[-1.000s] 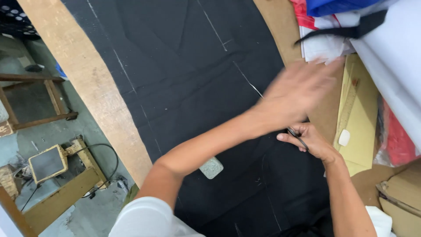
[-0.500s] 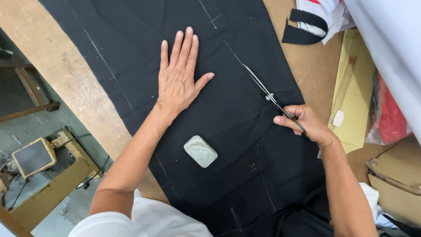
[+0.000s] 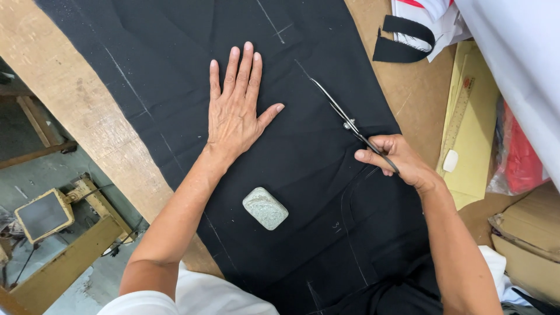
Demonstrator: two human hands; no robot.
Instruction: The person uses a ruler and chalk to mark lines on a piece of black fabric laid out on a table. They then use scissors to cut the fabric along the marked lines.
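A large piece of black cloth (image 3: pixel 175 52) with white chalk lines lies spread over a brown table (image 3: pixel 76 111). My left hand (image 3: pixel 236 108) rests flat on the cloth, fingers spread and pointing away from me. My right hand (image 3: pixel 396 160) grips the handles of a pair of scissors (image 3: pixel 341 114), whose blades are parted along a chalk line at the cloth's right side. A grey-green stone weight (image 3: pixel 265 208) sits on the cloth near my left forearm.
A black fabric strip (image 3: pixel 405 41) lies at the back right. Yellow paper patterns with a ruler (image 3: pixel 466 116) and a white chalk piece (image 3: pixel 450 161) lie right of the cloth. White and red fabric (image 3: pixel 519 151) and cardboard (image 3: pixel 531 245) crowd the right edge. A machine (image 3: pixel 44 216) stands below left.
My left hand swept from the right side across to the middle of the cloth and settled flat. The scissors came into view, held at the chalk line by my right hand.
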